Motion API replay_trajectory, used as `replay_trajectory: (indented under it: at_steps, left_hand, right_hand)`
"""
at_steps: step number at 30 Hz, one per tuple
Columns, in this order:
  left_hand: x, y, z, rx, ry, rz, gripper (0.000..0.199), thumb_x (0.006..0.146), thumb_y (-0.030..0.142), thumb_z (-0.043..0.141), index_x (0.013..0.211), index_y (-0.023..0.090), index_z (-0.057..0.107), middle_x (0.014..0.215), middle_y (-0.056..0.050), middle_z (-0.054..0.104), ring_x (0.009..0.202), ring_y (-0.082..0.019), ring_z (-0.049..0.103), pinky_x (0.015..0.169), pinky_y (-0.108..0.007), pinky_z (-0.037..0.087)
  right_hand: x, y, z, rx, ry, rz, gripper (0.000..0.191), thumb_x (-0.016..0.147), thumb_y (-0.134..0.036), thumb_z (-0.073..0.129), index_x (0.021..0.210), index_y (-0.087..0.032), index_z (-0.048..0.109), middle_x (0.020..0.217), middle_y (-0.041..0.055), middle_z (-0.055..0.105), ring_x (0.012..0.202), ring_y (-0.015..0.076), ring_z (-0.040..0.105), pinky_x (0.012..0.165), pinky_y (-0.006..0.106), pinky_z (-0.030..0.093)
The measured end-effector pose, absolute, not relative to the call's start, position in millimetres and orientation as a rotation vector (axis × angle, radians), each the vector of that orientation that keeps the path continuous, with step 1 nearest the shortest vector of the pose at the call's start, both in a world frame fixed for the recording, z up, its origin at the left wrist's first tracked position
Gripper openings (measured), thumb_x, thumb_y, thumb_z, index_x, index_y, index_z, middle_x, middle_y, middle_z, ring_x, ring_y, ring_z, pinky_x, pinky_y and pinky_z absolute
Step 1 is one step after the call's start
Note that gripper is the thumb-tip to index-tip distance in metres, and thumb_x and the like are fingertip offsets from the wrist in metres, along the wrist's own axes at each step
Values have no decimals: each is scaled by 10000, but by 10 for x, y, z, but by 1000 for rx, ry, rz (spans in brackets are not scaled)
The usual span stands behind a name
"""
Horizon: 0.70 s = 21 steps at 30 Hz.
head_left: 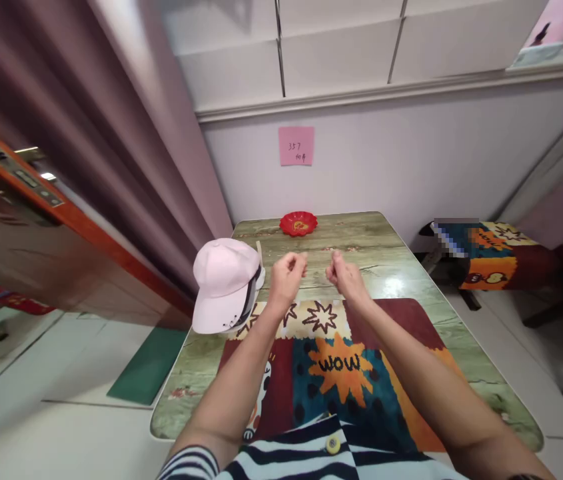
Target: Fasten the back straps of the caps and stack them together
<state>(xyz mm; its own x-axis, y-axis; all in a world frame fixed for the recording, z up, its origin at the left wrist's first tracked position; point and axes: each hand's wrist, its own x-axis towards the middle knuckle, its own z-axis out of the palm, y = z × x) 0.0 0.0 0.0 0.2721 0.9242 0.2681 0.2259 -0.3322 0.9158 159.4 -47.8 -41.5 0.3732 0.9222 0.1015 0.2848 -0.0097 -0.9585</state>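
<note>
- The left hand [288,275] is curled, with thumb close to the fingers; I cannot tell whether it pinches something thin.
- The right hand [346,277] is curled too, thumb upward, apart from the left; its palm is hidden, so I cannot tell what is inside.
- Nearest to the left hand, the pink cap [225,267] sits at the table's left edge, its brim toward the person. A narrow pale strip [259,251] behind it is hard to make out.
- The forearms cover parts of the colourful mat [340,377], marked "WOW"; the striped shirt [306,457] hides its near edge.
- The table [411,277] has a greenish wood-like surface, with glare at right. At its far side stands a red dish [299,224].
- On the wall [371,160] is a pink note [296,146], "357"; its smaller writing I cannot read.
- At left hangs a mauve curtain [126,133]; at right, another mat [492,257] is partly pixelated.
</note>
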Motion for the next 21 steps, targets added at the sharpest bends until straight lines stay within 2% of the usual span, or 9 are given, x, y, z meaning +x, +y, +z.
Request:
replay_trajectory:
  at_steps: [3,6,15,21]
  left_hand:
    - [243,79,247,1546,1009,1037,755,912,799,239,616,190,574,545,-24,559,457,-113,493,492,-260,399]
    - [356,122,327,1519,1045,967,891,884,841,76,515,189,559,461,-38,515,388,-97,425,465,-266,345]
    - [305,212,145,1543,1174,940,929,886,829,35,453,196,558,424,-58,511,421,-119,491,556,-288,453]
    - [300,216,175,1580,1176,946,929,885,832,40,460,199,570,428,-56,523,442,-125,521,597,-292,479]
  right_hand:
    - [1628,-288,-79,-1539,-1153,653,820,871,-885,114,575,-226,502,474,28,497,485,154,490,465,280,310]
    - [1667,-177,75,-1529,-1113,613,835,845,-902,55,563,-236,472,467,28,486,477,155,473,470,288,301]
    - [1802,-164,-73,-1567,-1058,623,868,819,-919,22,558,-241,496,467,31,494,466,167,467,490,302,310]
    - [1809,-138,-112,-1554,-1055,632,852,812,-929,44,547,-247,480,455,27,485,460,167,462,481,301,301]
